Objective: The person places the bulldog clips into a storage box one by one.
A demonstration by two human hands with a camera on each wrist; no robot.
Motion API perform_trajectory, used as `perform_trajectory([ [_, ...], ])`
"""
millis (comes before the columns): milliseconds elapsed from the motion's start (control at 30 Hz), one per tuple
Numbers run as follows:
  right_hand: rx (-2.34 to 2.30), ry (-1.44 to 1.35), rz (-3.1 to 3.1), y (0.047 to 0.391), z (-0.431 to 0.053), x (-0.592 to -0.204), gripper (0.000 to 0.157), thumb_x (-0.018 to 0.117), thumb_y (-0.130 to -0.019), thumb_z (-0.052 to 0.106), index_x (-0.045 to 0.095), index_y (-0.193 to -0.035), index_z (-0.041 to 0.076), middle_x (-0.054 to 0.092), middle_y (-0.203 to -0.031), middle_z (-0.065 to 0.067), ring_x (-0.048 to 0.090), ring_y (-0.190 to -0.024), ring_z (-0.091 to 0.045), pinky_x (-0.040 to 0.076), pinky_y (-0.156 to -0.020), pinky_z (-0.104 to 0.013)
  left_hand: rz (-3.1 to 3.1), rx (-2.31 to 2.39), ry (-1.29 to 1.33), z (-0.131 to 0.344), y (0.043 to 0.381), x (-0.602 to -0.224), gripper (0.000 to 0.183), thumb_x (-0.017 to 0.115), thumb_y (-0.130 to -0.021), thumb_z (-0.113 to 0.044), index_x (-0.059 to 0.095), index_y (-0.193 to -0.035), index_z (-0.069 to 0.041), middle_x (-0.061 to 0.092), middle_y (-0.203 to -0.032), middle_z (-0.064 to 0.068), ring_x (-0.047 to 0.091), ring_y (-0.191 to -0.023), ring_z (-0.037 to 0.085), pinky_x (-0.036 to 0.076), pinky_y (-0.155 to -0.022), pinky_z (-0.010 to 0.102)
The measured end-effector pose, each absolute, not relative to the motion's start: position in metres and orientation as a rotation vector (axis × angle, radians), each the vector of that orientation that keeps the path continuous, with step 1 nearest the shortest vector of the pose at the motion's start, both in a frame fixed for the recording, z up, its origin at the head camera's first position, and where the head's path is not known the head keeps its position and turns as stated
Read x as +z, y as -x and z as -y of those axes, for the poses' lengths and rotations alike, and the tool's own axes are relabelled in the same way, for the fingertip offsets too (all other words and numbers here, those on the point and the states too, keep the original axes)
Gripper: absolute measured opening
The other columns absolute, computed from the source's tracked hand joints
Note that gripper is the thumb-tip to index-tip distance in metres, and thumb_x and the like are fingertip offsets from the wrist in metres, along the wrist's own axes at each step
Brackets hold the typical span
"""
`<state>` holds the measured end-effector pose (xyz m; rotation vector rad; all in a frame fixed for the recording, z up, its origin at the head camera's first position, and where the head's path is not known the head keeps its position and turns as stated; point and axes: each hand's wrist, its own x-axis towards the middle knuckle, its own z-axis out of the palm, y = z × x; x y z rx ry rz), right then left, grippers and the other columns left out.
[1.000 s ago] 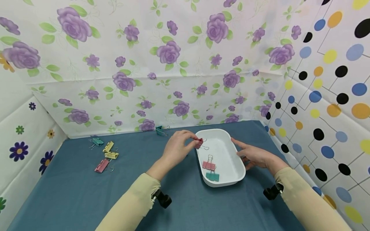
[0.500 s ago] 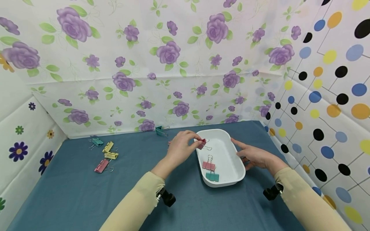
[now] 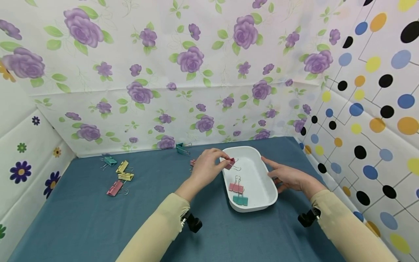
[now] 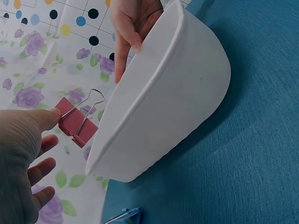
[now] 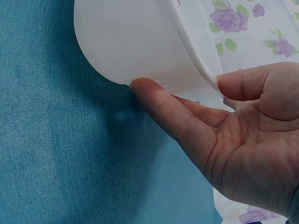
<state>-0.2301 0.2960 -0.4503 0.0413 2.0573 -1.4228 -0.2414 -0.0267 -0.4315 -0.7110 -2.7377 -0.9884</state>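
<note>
i see the left hand pinching a red, wedge-shaped, wire-handled binder clip above a smooth white round-cornered tray, near its left rim. the right hand, spread out, touches the tray's right side. inside lie a pink binder clip and a teal binder clip; matte blue cloth underneath.

Ahead of me: rose cloth, white, purple blooms, green leaves, one crease across. On my right: dotted cloth, black, blue, yellow, orange spots, thin lines. On my left: daisy cloth, white. Below me: blue surface, meets all three.
</note>
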Motion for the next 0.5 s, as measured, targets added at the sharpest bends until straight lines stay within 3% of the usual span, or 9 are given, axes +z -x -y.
perform_trajectory([
  [500, -1.428, -0.028, -2.058, 0.2289, -0.2963, -0.4497, 0.074, 0.047, -0.109, 0.017, 0.004, -0.164, 0.041, 0.012, -0.165, -0.025, 0.062, -0.116, -0.038, 0.060, -0.077, -0.052, 2.777, -0.966, 0.695, 0.0214, 0.2447, -0.4377, 0.015, 0.070, -0.100, -0.035, 0.077, -0.111, -0.028, 0.065, -0.130, -0.003, 0.055, -0.127, 0.025, 0.045, -0.105, 0.049],
])
